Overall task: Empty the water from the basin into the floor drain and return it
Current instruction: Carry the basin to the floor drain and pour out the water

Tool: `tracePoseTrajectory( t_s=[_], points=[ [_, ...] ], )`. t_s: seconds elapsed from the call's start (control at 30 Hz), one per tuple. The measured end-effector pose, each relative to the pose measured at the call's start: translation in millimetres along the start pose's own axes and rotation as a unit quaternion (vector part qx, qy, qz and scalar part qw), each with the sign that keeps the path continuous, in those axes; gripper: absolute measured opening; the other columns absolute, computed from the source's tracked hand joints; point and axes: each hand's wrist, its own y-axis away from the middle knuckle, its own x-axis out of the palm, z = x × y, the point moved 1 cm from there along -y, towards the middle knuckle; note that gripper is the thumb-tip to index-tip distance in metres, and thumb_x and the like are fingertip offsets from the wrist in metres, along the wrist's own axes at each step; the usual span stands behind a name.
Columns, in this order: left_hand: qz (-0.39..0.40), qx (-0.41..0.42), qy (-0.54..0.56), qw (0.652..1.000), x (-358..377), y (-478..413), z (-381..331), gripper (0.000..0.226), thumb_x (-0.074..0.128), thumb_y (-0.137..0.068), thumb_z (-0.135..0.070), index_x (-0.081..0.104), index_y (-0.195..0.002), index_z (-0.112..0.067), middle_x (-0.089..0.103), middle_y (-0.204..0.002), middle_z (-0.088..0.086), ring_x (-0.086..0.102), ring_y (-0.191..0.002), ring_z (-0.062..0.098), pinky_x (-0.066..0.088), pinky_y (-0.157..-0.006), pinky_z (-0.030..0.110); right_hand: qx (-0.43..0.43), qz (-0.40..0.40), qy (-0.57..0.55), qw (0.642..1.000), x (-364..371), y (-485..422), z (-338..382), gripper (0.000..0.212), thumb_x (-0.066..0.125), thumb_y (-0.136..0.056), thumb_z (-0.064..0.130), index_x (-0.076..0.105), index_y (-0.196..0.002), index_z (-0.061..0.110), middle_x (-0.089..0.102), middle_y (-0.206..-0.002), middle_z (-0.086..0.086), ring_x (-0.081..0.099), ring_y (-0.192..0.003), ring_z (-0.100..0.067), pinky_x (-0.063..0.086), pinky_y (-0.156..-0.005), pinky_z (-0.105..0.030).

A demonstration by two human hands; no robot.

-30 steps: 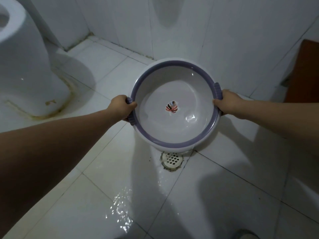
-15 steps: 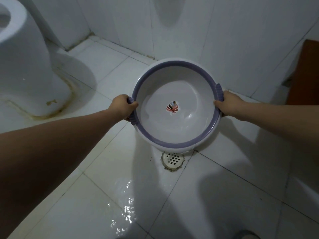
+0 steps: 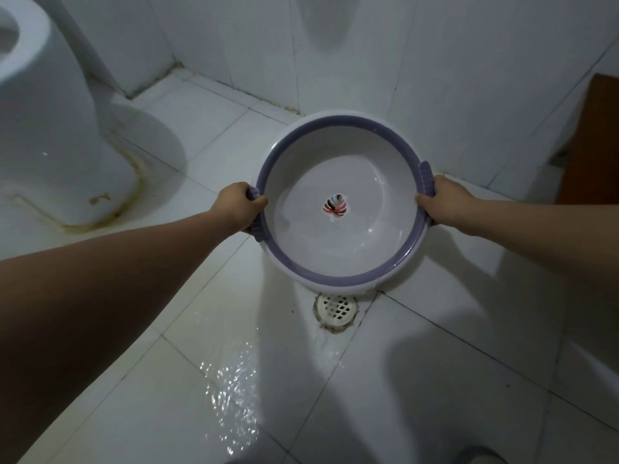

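You hold the basin (image 3: 341, 202) tipped toward you between both sets of fingers, its near rim just above the floor drain (image 3: 336, 308); only a thin film of water seems left inside. Your left hand (image 3: 239, 205) and right hand (image 3: 442, 204) are clenched on the opposite purple handles. The tiles nearer you than your fingers are wet, so a slip is the likely risk as you turn to return it.

White ceramic toilet base (image 3: 50, 135) far left, brown staining round its foot. Glossy white tiled floor (image 3: 435, 380), wet sheen near centre-bottom. White tiled walls (image 3: 469, 78) behind. Brown wooden panel (image 3: 593, 145) at right edge.
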Motion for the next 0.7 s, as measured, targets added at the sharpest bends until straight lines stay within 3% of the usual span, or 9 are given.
tracePoseTrajectory(
  t_s=[0.7],
  points=[
    [0.011,0.000,0.008,1.000,1.8,1.3,8.5,0.020,0.053,-0.096,-0.025,0.056,-0.102,-0.005,0.064,-0.090,0.015,0.067,-0.068,0.024,0.050,-0.037,0.021,-0.012,0.009,0.000,1.000,4.7,5.4,-6.5,0.030,0.050,-0.094,0.023,0.051,-0.115,0.001,0.062,-0.108,-0.024,0.062,-0.097,-0.039,0.054,-0.087,-0.051]
  ],
)
